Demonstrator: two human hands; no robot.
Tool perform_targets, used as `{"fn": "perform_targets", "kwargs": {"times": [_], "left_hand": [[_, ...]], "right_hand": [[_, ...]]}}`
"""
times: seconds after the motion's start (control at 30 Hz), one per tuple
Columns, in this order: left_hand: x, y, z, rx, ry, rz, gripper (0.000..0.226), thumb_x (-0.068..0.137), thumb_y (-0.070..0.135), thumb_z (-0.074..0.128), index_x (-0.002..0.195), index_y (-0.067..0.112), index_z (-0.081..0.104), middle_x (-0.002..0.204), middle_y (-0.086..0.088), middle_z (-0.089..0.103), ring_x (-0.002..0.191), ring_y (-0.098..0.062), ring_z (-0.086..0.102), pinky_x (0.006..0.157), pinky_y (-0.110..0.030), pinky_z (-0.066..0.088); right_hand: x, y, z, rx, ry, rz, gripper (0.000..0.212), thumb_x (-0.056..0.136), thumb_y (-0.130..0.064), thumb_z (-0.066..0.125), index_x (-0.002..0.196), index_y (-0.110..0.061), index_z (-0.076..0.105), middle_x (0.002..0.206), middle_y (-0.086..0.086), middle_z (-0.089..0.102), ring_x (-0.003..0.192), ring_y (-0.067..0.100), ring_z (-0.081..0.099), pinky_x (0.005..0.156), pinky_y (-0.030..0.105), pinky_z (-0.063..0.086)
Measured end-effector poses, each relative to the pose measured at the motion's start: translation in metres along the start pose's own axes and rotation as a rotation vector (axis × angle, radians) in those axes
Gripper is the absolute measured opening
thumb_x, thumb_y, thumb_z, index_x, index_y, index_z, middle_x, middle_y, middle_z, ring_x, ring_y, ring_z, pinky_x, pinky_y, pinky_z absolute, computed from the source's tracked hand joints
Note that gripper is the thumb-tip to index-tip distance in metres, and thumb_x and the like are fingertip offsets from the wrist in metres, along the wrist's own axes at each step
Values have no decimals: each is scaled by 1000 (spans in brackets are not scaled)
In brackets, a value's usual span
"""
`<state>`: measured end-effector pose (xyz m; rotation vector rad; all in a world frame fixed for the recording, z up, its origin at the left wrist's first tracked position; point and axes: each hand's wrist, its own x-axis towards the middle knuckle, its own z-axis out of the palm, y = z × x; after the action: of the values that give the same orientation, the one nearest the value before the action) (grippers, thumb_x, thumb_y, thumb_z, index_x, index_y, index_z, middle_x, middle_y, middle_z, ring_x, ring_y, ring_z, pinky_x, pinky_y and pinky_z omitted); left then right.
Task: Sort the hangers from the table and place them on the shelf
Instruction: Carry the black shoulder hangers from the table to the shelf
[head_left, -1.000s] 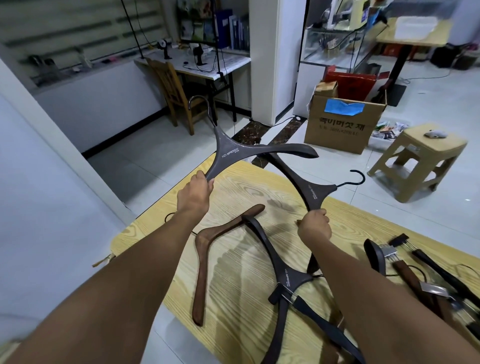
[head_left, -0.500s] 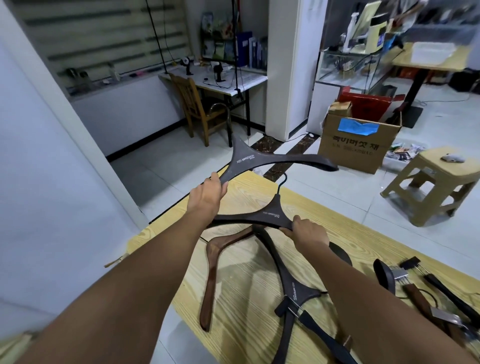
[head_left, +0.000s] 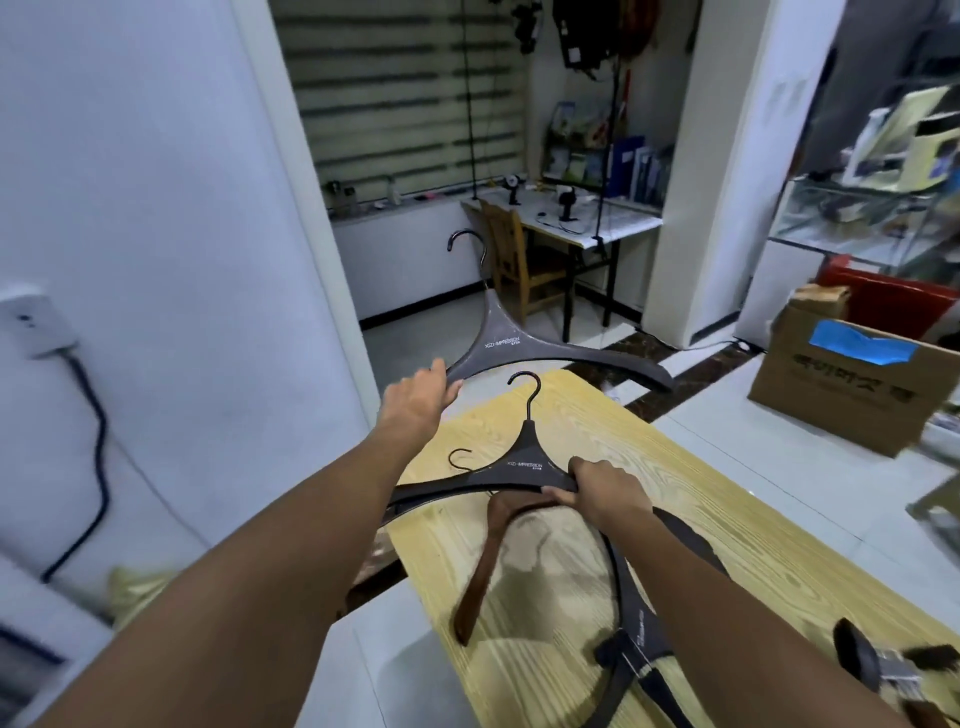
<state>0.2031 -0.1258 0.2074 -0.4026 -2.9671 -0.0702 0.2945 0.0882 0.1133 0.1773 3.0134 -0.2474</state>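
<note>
My left hand (head_left: 418, 402) grips one arm of a dark grey hanger (head_left: 511, 345), held up in the air past the table's far-left corner with its hook pointing up. A second dark hanger (head_left: 522, 465) hangs just above the wooden table (head_left: 691, 499); my right hand (head_left: 605, 491) grips its right arm. Under that hand a brown wooden hanger (head_left: 485, 566) lies flat on the table. Another dark hanger (head_left: 636, 618) lies to its right, partly hidden by my right forearm. No shelf is in view.
More dark hangers with metal clips (head_left: 883, 662) lie at the table's near right. A white wall (head_left: 156, 260) stands close on the left. Beyond are a wooden chair (head_left: 511, 254), a white desk (head_left: 582, 221) and a cardboard box (head_left: 852, 384) on the floor.
The view has swung left toward the white wall. My left hand lifted its hanger further up and left. My right hand has turned its hanger so the hook points up.
</note>
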Motion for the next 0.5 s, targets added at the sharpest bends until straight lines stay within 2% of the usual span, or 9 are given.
{"fn": "perform_targets", "kwargs": {"times": [0.1, 0.23, 0.4, 0.5], "left_hand": [[-24, -22, -9, -4, 17, -78, 37, 100, 41, 28, 109, 8, 42, 107, -14, 61, 96, -36, 60, 74, -40, 43], [-67, -52, -14, -18, 61, -186, 36, 100, 40, 28, 108, 8, 43, 104, -12, 61, 92, -35, 60, 71, -39, 42], [-133, -99, -18, 6, 101, -318, 36, 100, 42, 30, 106, 9, 43, 102, -12, 62, 90, -35, 60, 68, -37, 40], [-170, -129, -25, 26, 115, -405, 36, 99, 42, 32, 105, 9, 44, 101, -12, 62, 91, -36, 60, 67, -37, 38]], "right_hand": [[-3, -21, -5, -44, 40, -128, 47, 90, -63, 43, 91, -16, 42, 82, 6, 51, 77, 27, 54, 63, 32, 40], [-9, -57, -5, -115, 100, -303, 53, 89, -64, 42, 101, -14, 53, 95, 7, 64, 89, 29, 62, 63, 32, 39], [-30, -104, 7, -137, 91, -477, 50, 87, -67, 44, 93, -18, 49, 95, 6, 65, 91, 28, 62, 64, 32, 37], [-42, -131, 18, -144, 84, -561, 53, 85, -70, 43, 96, -18, 53, 91, 4, 63, 91, 27, 62, 63, 32, 37]]}}
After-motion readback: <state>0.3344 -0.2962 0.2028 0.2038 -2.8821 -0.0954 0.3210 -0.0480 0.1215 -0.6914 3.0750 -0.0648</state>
